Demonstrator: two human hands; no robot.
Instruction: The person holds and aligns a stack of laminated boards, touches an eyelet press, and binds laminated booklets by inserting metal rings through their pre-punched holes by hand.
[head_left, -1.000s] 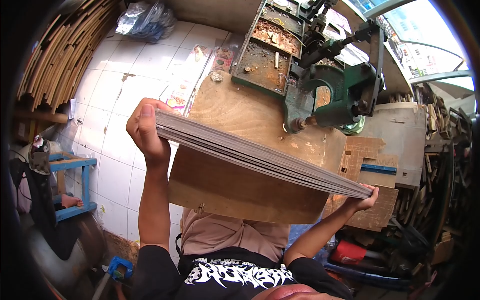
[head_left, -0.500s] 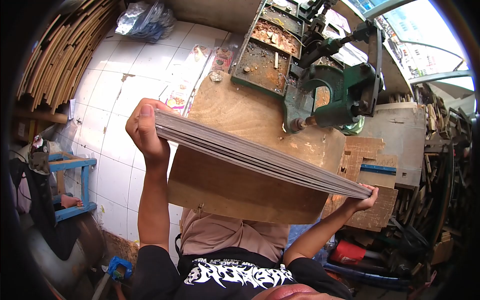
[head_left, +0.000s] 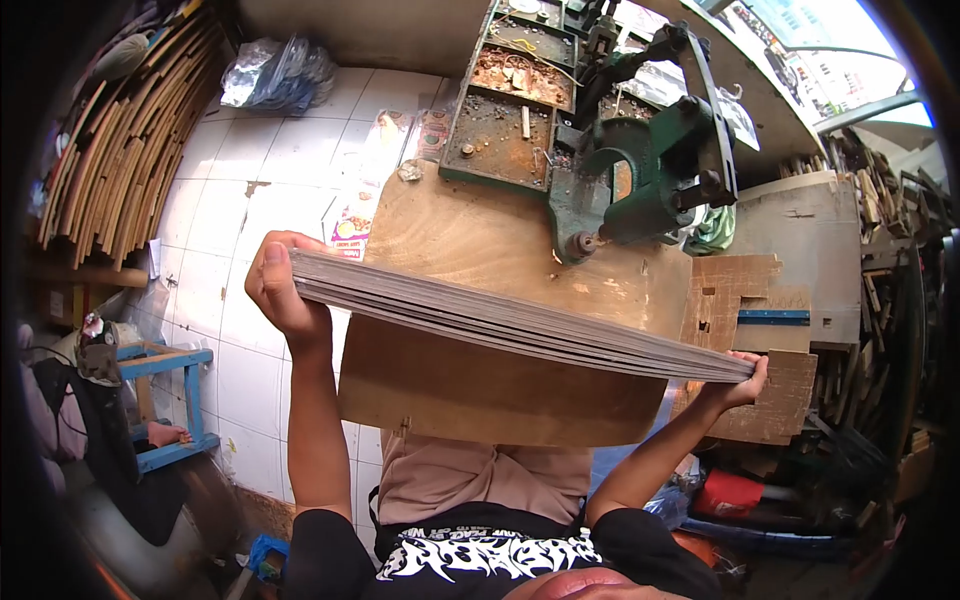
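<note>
A thick stack of thin grey boards [head_left: 520,318] is held edge-on to me, stretched between my two hands above the wooden tabletop [head_left: 450,225]. My left hand [head_left: 287,287] is closed round the stack's left end, thumb along the near side. At the far right end my right hand [head_left: 738,385] grips the corner, its fingers wrapped over the edge. Dark gaps show between some of the boards, and the right end sits lower in view than the left. Below the stack, the brown front part of the table [head_left: 500,395] is in shadow.
A green hand press [head_left: 640,165] stands at the table's back right, beside a compartmented metal tray [head_left: 505,130] of small parts. Notched brown boards [head_left: 720,290] lie to the right. Stacked sheets [head_left: 130,150] and a blue frame [head_left: 195,400] are on the left.
The stack has tilted slightly closer to level, its right end rising with my right hand. Both hands keep their grip. The view has shifted a little.
</note>
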